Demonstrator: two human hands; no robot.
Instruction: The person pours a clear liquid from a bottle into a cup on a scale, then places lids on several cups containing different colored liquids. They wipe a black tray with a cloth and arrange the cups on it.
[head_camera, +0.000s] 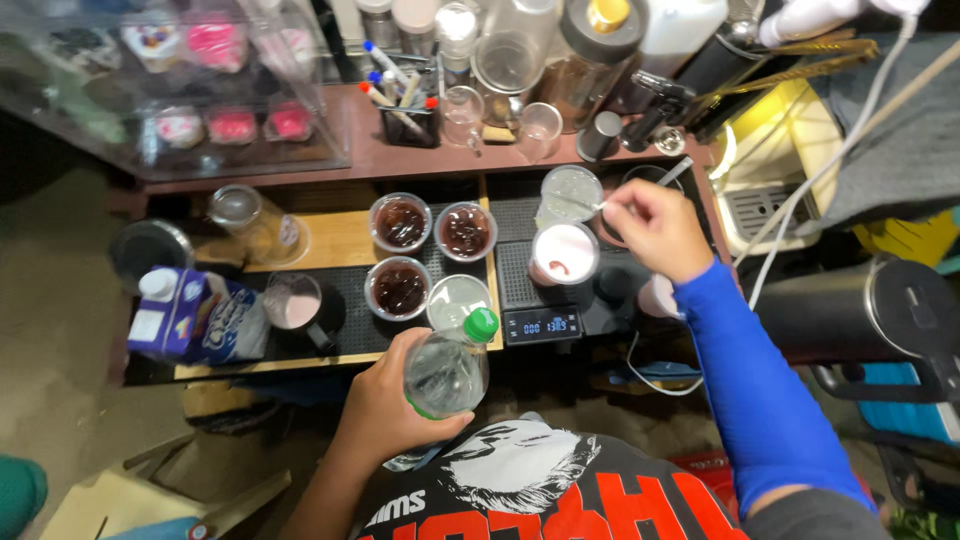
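Left hand (385, 405) is wrapped tight round a clear plastic bottle (447, 372), green cap on, held low before the black mat (350, 330). Right hand (655, 230) pinches a thin stirrer (578, 201) over an icy clear cup (568, 192), pink-filled cup (563, 253) just beside, digital scale (543, 325) below.

Blue carton (190, 318), small scale display (543, 326)

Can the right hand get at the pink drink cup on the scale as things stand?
Probably yes: the right hand hovers just right of the pink drink cup, with nothing between them, though it is holding a stirrer.
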